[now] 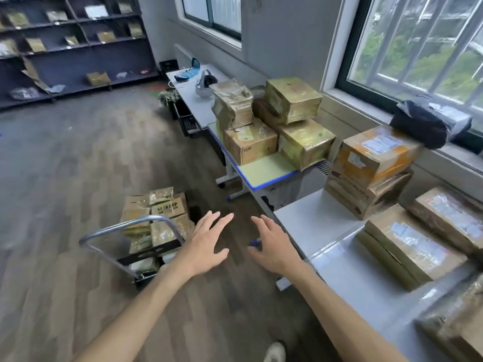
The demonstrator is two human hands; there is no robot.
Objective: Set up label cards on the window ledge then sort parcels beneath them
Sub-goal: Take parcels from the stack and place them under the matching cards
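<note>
Hands, left hand point(206, 244) and right hand point(274, 246), spread, holding nothing; trolley point(136, 231) parcels point(159, 212) partly hidden.

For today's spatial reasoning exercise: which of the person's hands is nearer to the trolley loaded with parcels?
Left. The left hand hovers open just beside the trolley handle; the right hand is farther away, closer to the grey table.

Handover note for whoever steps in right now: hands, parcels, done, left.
Left hand and right hand: both open, empty, held over the floor.
Parcels: a stack on the trolley; boxes on the green desk; more on the white table; a black bag on the window ledge.
Done: some parcels are on the desks; no label cards visible on the ledge.
Left: trolley parcels remain unsorted.
</note>
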